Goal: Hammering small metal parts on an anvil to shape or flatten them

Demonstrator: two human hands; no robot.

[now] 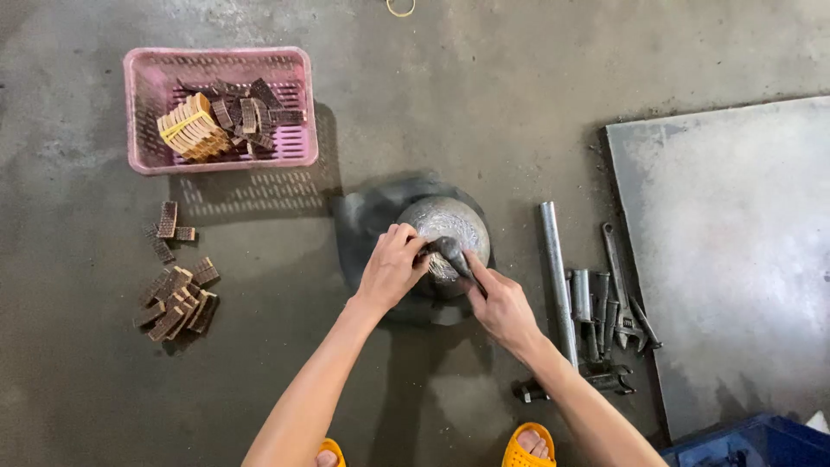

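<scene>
A round grey metal part [450,221] stands on a dark rubber mat [367,220] on the concrete floor. My left hand [391,266] grips a small dark piece [425,251] at the part's near edge. My right hand [500,303] holds a dark grey tool head [453,252] against the same spot, thumb stretched along it. Both hands meet over the front of the part and hide its lower rim.
A pink plastic basket [138,112] with several brown ridged blocks sits at the upper left; more blocks [177,298] lie loose on the floor. A steel pipe [556,277], wrenches [618,285], a grey metal sheet [735,251] and a blue crate [752,441] lie to the right. My orange sandals [527,445] are below.
</scene>
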